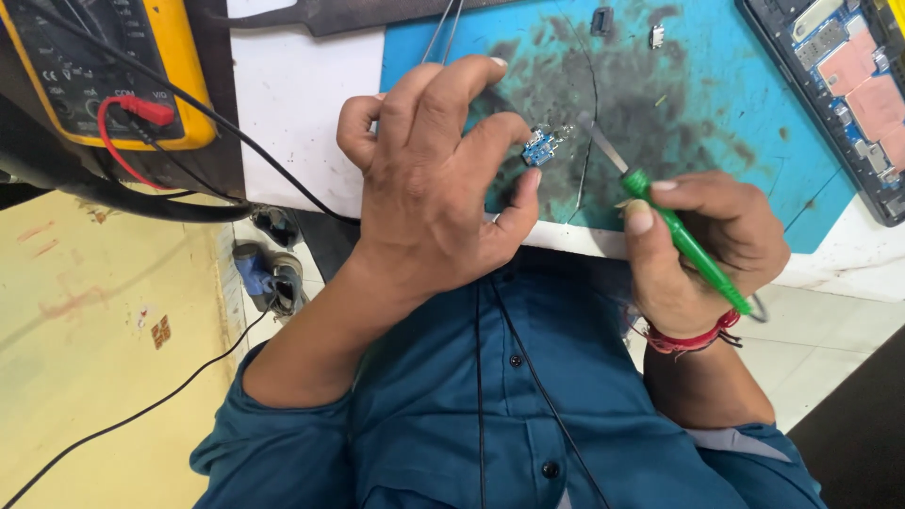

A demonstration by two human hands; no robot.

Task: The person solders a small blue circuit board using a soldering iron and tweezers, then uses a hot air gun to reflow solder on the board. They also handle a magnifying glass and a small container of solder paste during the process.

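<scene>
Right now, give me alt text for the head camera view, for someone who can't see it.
The left hand pinches a small blue circuit board over a stained blue work mat, while the right hand holds a green-handled blade tool beside it. A yellow multimeter and an opened phone lie nearby.

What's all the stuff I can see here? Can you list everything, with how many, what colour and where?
Small circuit board: one, blue, pinched in the left hand's fingers over the mat.
Scraper tool: one, green handle with a thin metal blade, in the right hand, tip near the board.
Work mat: one, turquoise, smudged black, on the white bench.
Opened phone: one, dark frame, top right.
Multimeter: one, yellow and black, top left, with red and black leads.
Tweezers: one pair, metal, at the mat's top edge.
Small loose parts: two, dark and silvery, top of the mat.
Left hand: holds the board.
Right hand: grips the tool; red thread at the wrist.
</scene>
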